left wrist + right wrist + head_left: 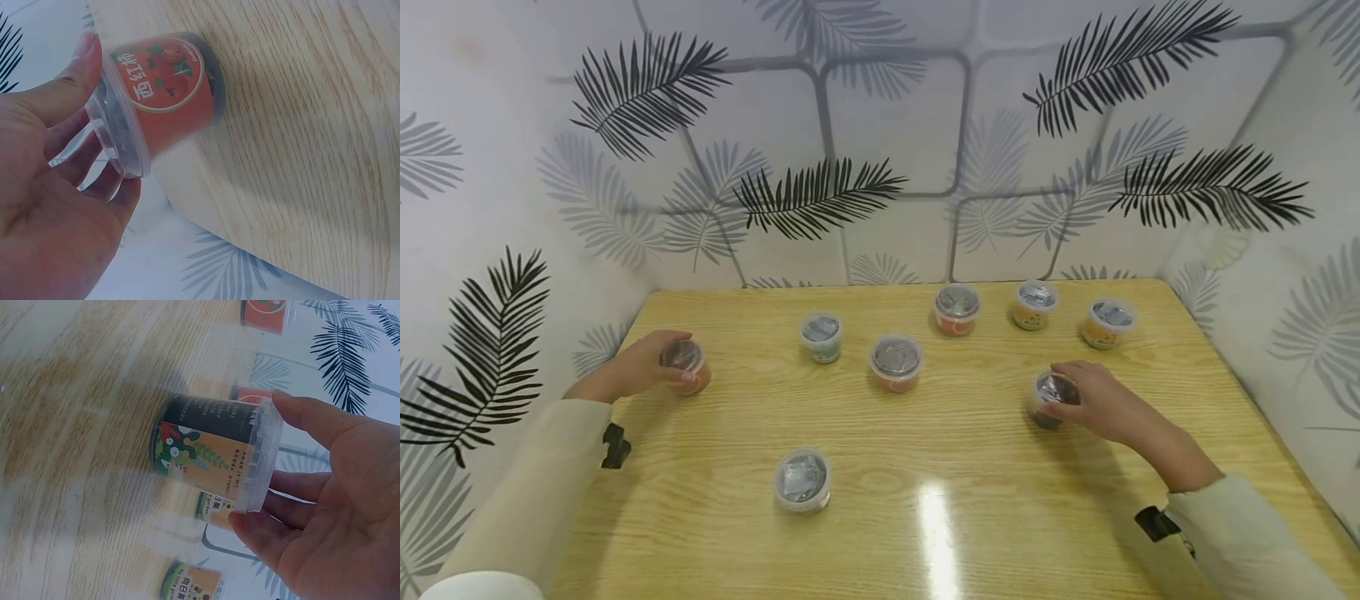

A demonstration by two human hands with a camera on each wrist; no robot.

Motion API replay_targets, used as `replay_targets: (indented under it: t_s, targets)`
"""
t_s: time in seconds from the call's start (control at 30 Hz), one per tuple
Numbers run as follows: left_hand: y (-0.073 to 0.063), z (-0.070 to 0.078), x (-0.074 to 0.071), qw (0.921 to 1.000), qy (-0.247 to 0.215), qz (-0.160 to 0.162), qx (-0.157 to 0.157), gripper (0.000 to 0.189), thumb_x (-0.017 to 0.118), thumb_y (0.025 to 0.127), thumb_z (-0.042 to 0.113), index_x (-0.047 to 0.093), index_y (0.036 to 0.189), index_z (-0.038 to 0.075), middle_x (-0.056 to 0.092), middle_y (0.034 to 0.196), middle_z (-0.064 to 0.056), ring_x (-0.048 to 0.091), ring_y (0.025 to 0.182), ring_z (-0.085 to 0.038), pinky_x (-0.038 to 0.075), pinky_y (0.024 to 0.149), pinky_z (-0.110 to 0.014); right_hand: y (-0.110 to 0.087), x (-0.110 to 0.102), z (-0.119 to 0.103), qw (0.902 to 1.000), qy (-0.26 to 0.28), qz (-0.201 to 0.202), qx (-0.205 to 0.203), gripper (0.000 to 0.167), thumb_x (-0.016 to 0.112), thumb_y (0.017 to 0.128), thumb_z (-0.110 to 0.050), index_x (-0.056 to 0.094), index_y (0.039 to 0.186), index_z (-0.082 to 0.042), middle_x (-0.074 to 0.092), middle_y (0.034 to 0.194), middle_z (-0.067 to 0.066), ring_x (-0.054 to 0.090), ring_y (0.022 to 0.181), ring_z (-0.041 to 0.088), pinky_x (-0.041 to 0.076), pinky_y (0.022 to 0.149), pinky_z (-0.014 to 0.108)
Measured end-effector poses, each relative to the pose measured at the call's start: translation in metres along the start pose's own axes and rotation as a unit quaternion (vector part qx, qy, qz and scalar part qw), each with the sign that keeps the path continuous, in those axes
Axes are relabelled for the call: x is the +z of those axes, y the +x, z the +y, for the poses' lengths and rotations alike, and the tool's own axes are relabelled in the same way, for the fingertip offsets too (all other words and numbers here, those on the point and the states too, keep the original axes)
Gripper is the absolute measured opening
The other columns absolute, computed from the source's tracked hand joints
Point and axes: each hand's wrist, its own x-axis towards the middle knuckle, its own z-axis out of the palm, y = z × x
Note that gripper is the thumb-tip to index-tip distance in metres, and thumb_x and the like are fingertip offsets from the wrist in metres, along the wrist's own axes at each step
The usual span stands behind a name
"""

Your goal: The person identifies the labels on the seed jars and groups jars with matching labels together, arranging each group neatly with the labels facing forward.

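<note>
At the table's left, my left hand [642, 365] grips a small round cup with a red label [178, 125] by the rim of its clear lid. Tomatoes are pictured on that label, and the cup's base is close at the wooden tabletop. On the right side, my right hand [1103, 403] holds another lidded cup [209, 447] by its lid, thumb on one side and fingers on the other. This one has a black and orange label with plant drawings. Its underside sits right at the table surface. From the head view, the fingers partly cover both lids.
More lidded cups stand on the wooden table [737, 433]: a green one [823, 348], a pinkish one [896, 379], a red one [957, 323], two yellow-orange ones [1028, 318] at the back right, and a pale one [803, 490] nearer the front. A leaf-patterned wall [895, 125] borders the table.
</note>
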Motion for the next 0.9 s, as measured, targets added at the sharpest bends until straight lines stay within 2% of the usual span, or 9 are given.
replay_targets:
  t_s: [0.2,0.43,0.57,0.63,0.77,0.9]
  targets:
    - [0.0,0.001,0.0,1.0,-0.004,-0.004,-0.001,0.078,0.073,0.081,0.016,0.028,0.136,-0.017,0.032,0.135,-0.036,0.03,0.123,-0.05,0.027,0.098,-0.06,-0.001,0.0,-0.001,1.0,-0.004,0.001,0.005,0.067,0.065,0.087,-0.033,0.042,0.131,0.012,0.043,0.128,0.034,0.036,0.118,0.05,0.034,0.093,0.06]
    - [-0.003,-0.001,-0.001,0.9993,-0.018,-0.016,-0.028,0.089,0.072,0.081,0.029,0.02,0.141,-0.012,0.02,0.143,-0.034,0.019,0.129,-0.05,0.023,0.1,-0.062,-0.001,0.003,0.001,0.9999,-0.007,0.006,0.004,0.074,0.065,0.085,-0.041,0.041,0.132,0.011,0.042,0.129,0.034,0.037,0.118,0.05,0.035,0.092,0.06]
    - [-0.006,-0.004,-0.001,0.9988,-0.027,-0.001,-0.041,0.095,0.071,0.081,0.036,0.015,0.145,-0.006,0.014,0.146,-0.031,0.013,0.132,-0.049,0.021,0.1,-0.064,0.0,0.005,0.002,0.9999,-0.007,0.008,0.005,0.075,0.064,0.085,-0.044,0.041,0.132,0.011,0.042,0.129,0.033,0.037,0.118,0.049,0.035,0.093,0.059]
    - [-0.008,-0.004,-0.002,0.9989,-0.027,0.016,-0.036,0.092,0.069,0.083,0.037,0.015,0.146,-0.003,0.014,0.147,-0.029,0.012,0.133,-0.047,0.019,0.1,-0.064,0.0,0.006,0.001,0.9999,-0.006,0.011,0.001,0.077,0.064,0.085,-0.046,0.042,0.132,0.011,0.043,0.129,0.033,0.037,0.118,0.049,0.035,0.092,0.059]
    - [-0.011,0.012,0.0,0.9981,-0.038,0.048,-0.011,0.08,0.061,0.09,0.036,0.016,0.147,0.0,0.014,0.149,-0.026,0.011,0.135,-0.045,0.019,0.1,-0.064,0.001,0.006,-0.005,0.9998,-0.001,0.018,-0.011,0.077,0.063,0.085,-0.048,0.043,0.131,0.011,0.045,0.128,0.032,0.039,0.118,0.048,0.036,0.092,0.058]
    - [-0.01,0.046,0.007,0.995,-0.045,0.085,0.026,0.071,0.055,0.094,0.034,0.02,0.146,0.001,0.018,0.148,-0.024,0.014,0.135,-0.042,0.019,0.102,-0.061,0.001,0.005,-0.014,0.9991,0.019,0.032,-0.02,0.078,0.062,0.085,-0.05,0.042,0.133,0.008,0.046,0.13,0.028,0.039,0.12,0.045,0.035,0.094,0.058]
